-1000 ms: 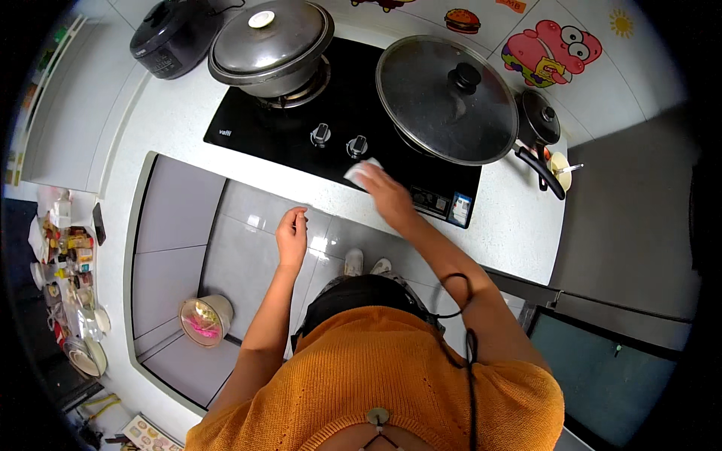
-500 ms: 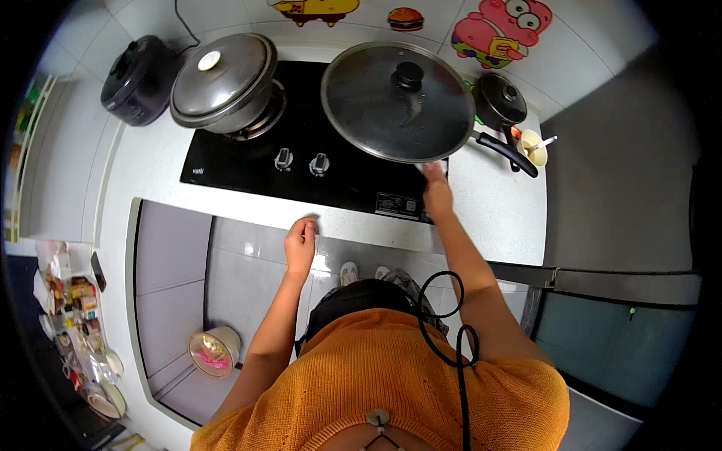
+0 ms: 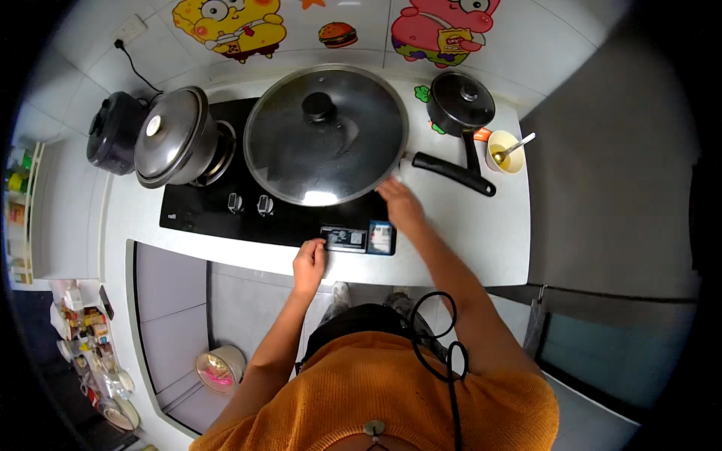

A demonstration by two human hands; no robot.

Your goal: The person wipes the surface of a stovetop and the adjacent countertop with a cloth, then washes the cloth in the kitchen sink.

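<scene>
A wide dark frying pan (image 3: 454, 174) with a black handle stands on the black gas hob (image 3: 192, 219). Its glass lid (image 3: 331, 154) has a black knob and covers the pan. My right hand (image 3: 401, 204) is at the lower right rim, close to where the handle joins. Its fingertips are blurred and partly hidden by the rim, so I cannot tell whether they touch it. My left hand (image 3: 309, 263) is loosely curled at the counter's front edge, beside a label on the hob, with nothing visible in it.
A lidded silver pot (image 3: 174, 135) stands on the left burner, beside a dark electric cooker (image 3: 114, 135). To the right are a small lidded black saucepan (image 3: 460, 104) and a cream bowl (image 3: 511, 161) with a spoon. A bin (image 3: 219, 368) stands on the floor at lower left.
The view has shifted, so the cookware appears further left and lower. My right hand has moved along the pan's rim toward the handle. The left hand stays curled, now against the counter edge.
</scene>
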